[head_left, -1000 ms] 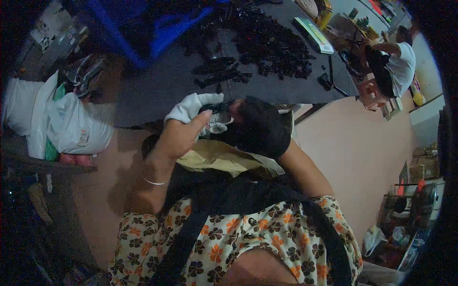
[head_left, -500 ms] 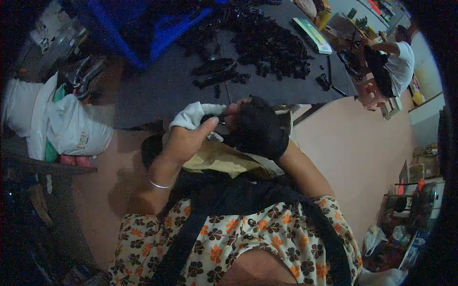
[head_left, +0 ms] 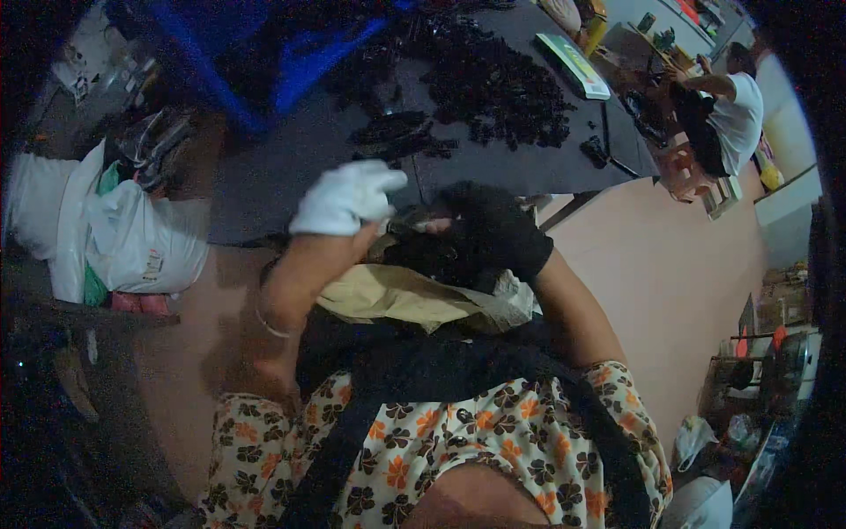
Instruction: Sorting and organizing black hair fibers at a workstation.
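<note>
My left hand (head_left: 328,231) is wrapped in a white cloth (head_left: 345,196) and is raised at the near edge of the dark table (head_left: 264,189). My right hand (head_left: 480,231) wears a black glove and is closed on a small metallic part (head_left: 412,224) held between the two hands. Both hands touch around that part, and what exactly it is cannot be told. Under them, on my lap, lie a tan bag (head_left: 392,295) and crumpled clear plastic (head_left: 511,295).
A pile of small black parts (head_left: 493,84) covers the far side of the table, with a green flat box (head_left: 573,66) beyond it. White sacks (head_left: 115,234) stand at the left. A person in a white shirt (head_left: 731,110) sits at the upper right. Pink floor (head_left: 687,273) lies to the right.
Both hands have risen toward the table edge. The white cloth has bunched up higher over my left hand, and the gloved right hand stays closed on the small part.
</note>
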Motion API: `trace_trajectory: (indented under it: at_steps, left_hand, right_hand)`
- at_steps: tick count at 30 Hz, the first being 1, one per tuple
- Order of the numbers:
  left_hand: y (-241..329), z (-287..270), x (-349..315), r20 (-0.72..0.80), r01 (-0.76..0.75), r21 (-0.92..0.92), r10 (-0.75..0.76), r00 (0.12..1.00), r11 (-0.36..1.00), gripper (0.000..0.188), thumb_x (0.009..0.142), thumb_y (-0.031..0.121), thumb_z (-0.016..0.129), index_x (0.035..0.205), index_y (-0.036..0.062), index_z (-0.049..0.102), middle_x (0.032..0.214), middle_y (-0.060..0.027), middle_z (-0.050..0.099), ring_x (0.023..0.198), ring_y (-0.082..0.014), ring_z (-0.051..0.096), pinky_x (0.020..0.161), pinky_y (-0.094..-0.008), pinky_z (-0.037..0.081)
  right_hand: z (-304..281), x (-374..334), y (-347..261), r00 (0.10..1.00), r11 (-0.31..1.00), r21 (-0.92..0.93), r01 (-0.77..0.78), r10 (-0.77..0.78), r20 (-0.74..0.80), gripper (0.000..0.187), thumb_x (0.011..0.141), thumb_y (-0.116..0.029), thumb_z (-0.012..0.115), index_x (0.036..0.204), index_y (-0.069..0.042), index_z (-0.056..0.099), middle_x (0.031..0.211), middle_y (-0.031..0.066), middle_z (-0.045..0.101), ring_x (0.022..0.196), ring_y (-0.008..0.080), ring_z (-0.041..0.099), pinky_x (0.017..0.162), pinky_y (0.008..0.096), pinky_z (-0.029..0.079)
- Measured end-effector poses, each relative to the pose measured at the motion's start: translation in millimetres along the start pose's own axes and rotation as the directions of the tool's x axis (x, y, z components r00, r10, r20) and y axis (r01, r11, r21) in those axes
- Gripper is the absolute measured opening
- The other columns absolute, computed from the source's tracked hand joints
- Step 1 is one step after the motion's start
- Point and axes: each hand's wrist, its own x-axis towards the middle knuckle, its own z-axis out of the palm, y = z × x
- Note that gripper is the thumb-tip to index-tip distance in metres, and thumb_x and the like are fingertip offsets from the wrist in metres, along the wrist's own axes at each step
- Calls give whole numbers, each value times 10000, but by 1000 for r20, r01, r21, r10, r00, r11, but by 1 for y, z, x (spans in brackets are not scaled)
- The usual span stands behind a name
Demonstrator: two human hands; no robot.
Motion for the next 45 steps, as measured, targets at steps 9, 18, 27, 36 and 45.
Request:
trace_trajectory:
  at_steps: [9,18,27,36,45]
  left_hand:
    - [-70,44,53,347,188,236,-263,900,954,152,702,149,578,847,146,625,901,-133,596,833,-316,576,696,-400,480]
    - [-72,42,40,-168,115,218,-78,983,969,180,789,229,556,845,72,624,779,-117,611,693,-279,601,621,-357,494]
    - [-3,11,15,427,423,-898,-453,782,-116,227,850,40,434,1051,5,532,962,-79,598,728,-144,608,550,-243,525]
    - [10,8,9,473,408,-880,-371,799,-243,203,887,107,439,1030,-9,525,919,-98,594,753,-162,616,585,-274,554]
    - [19,13,5,320,476,-826,-443,837,303,198,839,86,561,1020,5,560,890,-49,595,761,-97,577,645,-229,486]
  right_hand:
    - [24,57,8,932,926,-251,282,-326,-156,180,717,-174,573,879,-140,642,822,133,584,744,296,565,636,405,445]
    - [20,27,23,946,966,256,45,41,-322,165,750,-80,609,911,-42,616,916,138,593,756,242,607,665,333,480]
    - [-3,0,-16,901,987,85,139,-90,-425,175,746,-71,612,917,-34,597,882,115,591,780,252,590,678,322,469]
    - [-8,-10,-11,901,929,-266,259,-331,-280,165,663,-68,635,821,-73,591,895,89,602,740,268,578,630,329,466]
    - [-14,-11,-21,909,910,-327,254,-340,-240,205,617,-112,667,809,-95,598,906,72,608,826,261,574,673,341,463]
